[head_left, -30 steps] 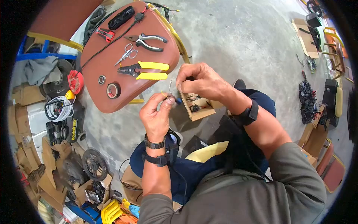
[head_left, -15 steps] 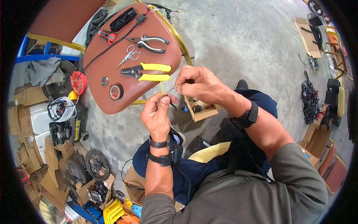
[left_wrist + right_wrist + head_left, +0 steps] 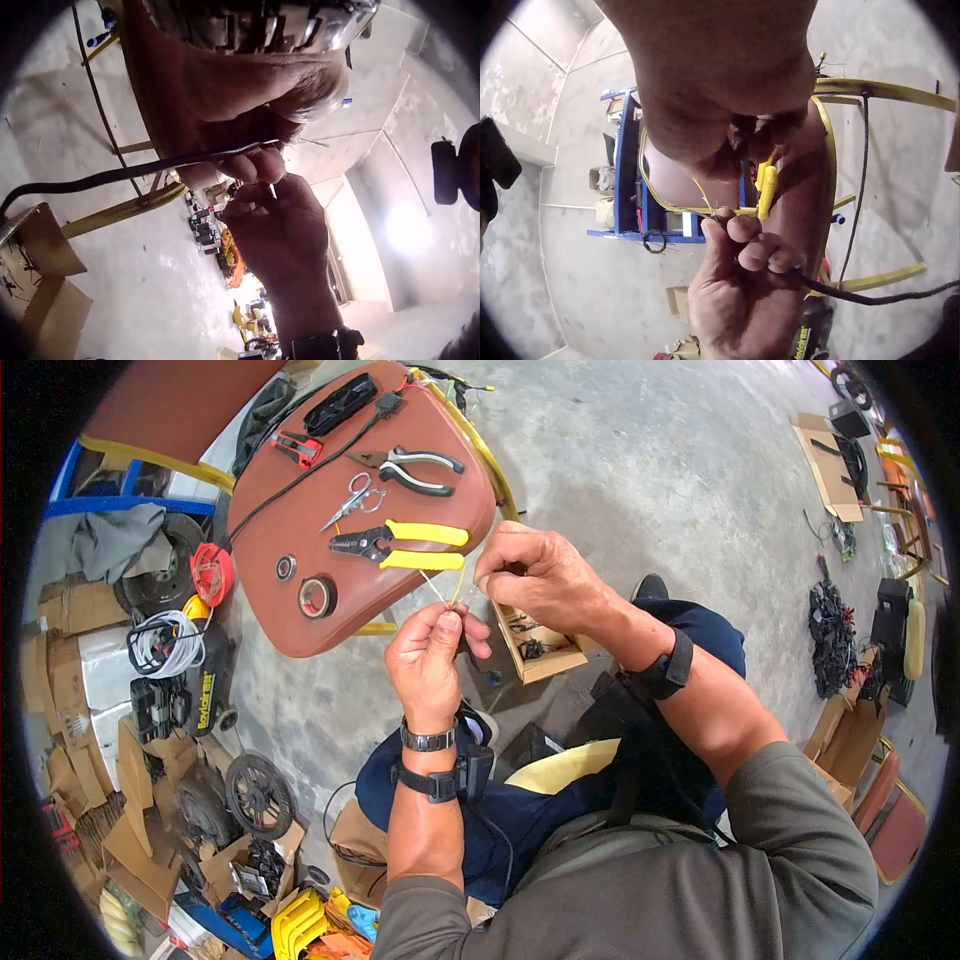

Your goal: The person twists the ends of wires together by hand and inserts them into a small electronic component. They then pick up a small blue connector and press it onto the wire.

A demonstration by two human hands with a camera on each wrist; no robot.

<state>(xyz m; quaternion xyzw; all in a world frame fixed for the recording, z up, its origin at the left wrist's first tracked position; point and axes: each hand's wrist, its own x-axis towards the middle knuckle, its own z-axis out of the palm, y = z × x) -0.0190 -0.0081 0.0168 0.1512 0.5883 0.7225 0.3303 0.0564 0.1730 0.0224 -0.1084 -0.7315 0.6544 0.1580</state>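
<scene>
My left hand (image 3: 428, 665) pinches the end of a black cable (image 3: 97, 178) between thumb and fingers. From its fingertips a thin yellow wire (image 3: 459, 589) and a thin white wire (image 3: 431, 586) stand out, spread in a V. Just to the right, my right hand (image 3: 535, 578) has its fingers curled with thumb and fingertip together, pinching a thin pale wire that is mostly hidden. Wire strippers with yellow handles (image 3: 428, 532) lie on the brown chair seat (image 3: 270, 510) just beyond the hands.
Scissors (image 3: 350, 506), pliers (image 3: 432, 457), a tape roll (image 3: 331, 600), a red-and-black tool (image 3: 297, 448) and a black cord share the seat. An open cardboard box (image 3: 555, 664) of small parts stands on the floor below my right hand. Wheels and cardboard crowd the left.
The yellow and white wires now stand spread apart above the left fingertips; before, a pale strand stretched between the hands. The right hand stays nearly in place, its fingertips still together.
</scene>
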